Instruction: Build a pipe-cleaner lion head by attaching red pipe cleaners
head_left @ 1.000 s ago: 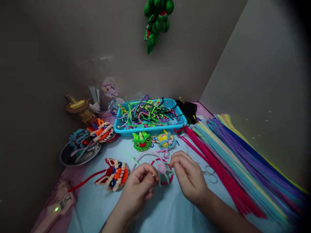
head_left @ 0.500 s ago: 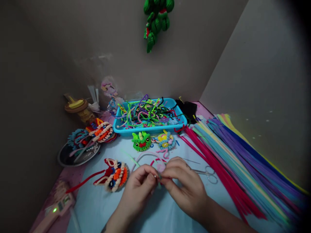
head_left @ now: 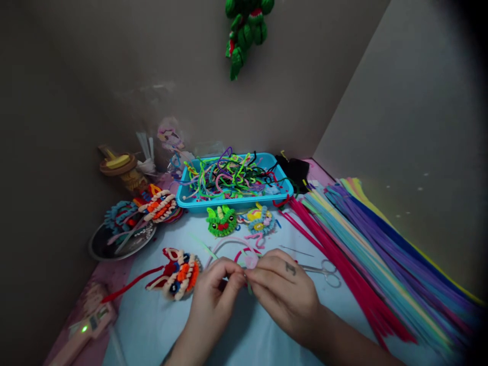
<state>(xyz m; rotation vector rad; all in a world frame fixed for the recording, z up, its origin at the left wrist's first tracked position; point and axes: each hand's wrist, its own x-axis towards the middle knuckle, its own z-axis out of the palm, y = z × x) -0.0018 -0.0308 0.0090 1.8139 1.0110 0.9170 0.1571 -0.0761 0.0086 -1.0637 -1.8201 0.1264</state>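
In front of me, above the blue cloth, my left hand [head_left: 221, 290] and my right hand [head_left: 284, 292] meet fingertip to fingertip, both pinched closed. A short bit of pale green pipe cleaner [head_left: 249, 288] sticks out below the joined fingertips; most of it is hidden by the fingers. Just behind them a fuzzy pale pink piece [head_left: 250, 260] shows, and a pink pipe cleaner [head_left: 229, 241] arches over the cloth. Left of my left hand lies a red, cream and orange pipe-cleaner animal head [head_left: 179, 274]. Scissors [head_left: 326, 272] lie to the right of my right hand.
A blue tray [head_left: 232, 204] holds tangled pipe-cleaner scraps. A green head [head_left: 221, 222] and a blue-yellow one [head_left: 262, 219] sit before it. Bundled pipe cleaners [head_left: 381, 264] spread along the right. At left are a metal bowl [head_left: 125, 251] and a pink glue gun [head_left: 86, 333] with a lit green light.
My right hand has rolled over, so its back shows more, and the fingertips have drawn closer together. Both hands stay in nearly the same place.
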